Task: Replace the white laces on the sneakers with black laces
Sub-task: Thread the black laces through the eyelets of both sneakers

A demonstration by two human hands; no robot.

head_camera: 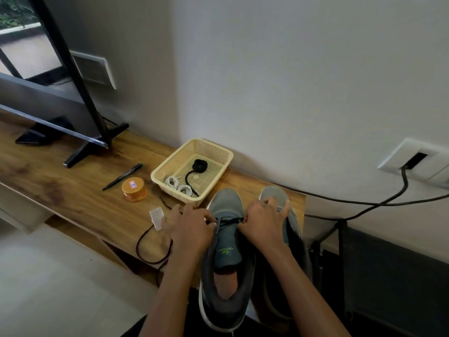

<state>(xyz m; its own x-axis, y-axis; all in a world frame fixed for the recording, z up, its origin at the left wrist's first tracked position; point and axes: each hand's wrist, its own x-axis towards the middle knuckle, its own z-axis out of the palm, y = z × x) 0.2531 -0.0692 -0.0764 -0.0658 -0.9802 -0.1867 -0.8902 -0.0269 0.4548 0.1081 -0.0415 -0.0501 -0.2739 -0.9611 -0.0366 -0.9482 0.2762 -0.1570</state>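
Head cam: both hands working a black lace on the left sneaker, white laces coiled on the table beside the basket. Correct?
One error: the white laces lie coiled inside the basket, not on the table beside it, as the head view shows. The rest stands: left hand and right hand pinch a black lace at the left sneaker.

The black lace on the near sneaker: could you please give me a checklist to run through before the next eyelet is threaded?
1. White laces off the sneaker: ok, two coils lie in the basket.
2. Black lace across the front eyelets: ok.
3. Left hand and right hand pinch it: ok.
4. Ends even: cannot tell.
5. Loose tail over the table edge unsnagged: cannot tell.
6. Spare black lace for the second sneaker: ok, in the basket.
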